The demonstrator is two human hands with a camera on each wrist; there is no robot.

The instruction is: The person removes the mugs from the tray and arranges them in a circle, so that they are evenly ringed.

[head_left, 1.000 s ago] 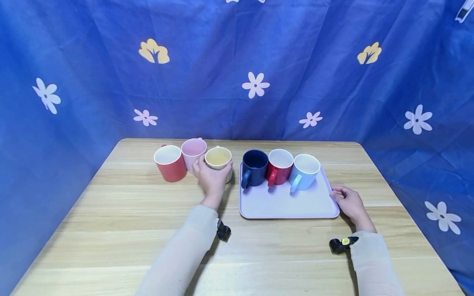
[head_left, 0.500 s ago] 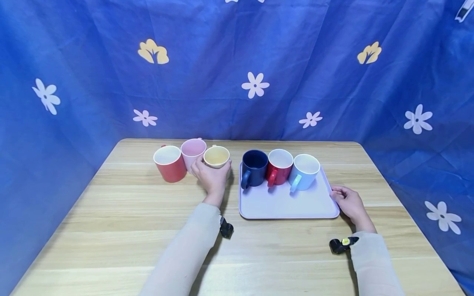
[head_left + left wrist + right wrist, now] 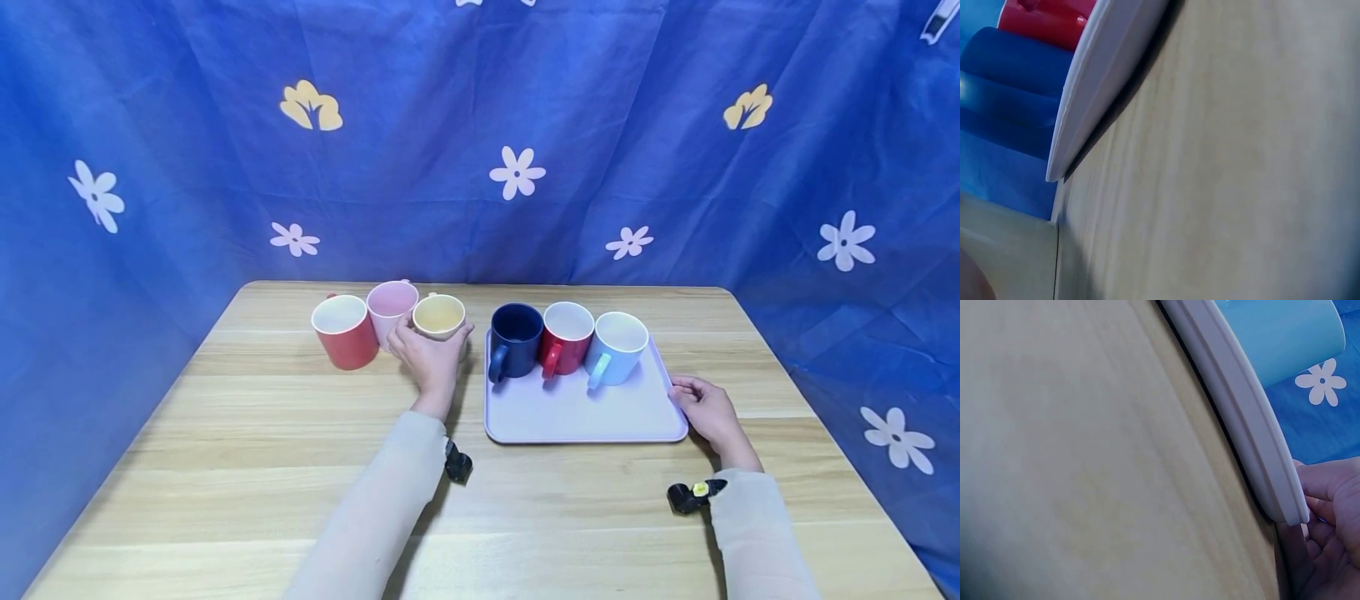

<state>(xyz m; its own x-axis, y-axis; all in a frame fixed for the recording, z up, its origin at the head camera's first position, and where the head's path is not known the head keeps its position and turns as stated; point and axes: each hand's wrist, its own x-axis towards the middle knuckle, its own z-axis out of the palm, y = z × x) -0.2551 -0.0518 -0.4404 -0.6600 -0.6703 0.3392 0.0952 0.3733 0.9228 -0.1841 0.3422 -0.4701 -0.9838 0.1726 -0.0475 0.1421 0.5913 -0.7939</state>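
Observation:
A pale yellow mug stands on the table, its handle to the back. My left hand is around its near side. The thumb spreads out past the mug's right edge, and the other fingers lie at its left side. In the left wrist view the mug's side fills the lower left corner. A pink mug and a red mug stand to the left. On the right, my right hand holds the rim of a lilac tray; the right wrist view shows its fingers curled at the rim.
Along the tray's back half stand a navy mug, a shiny red mug and a light blue mug, handles toward me. A blue flowered cloth hangs behind the wooden table.
The yellow mug has shifted slightly left toward the pink mug, then stayed put. My left thumb has moved outward from its right side. My right hand and the tray have not moved.

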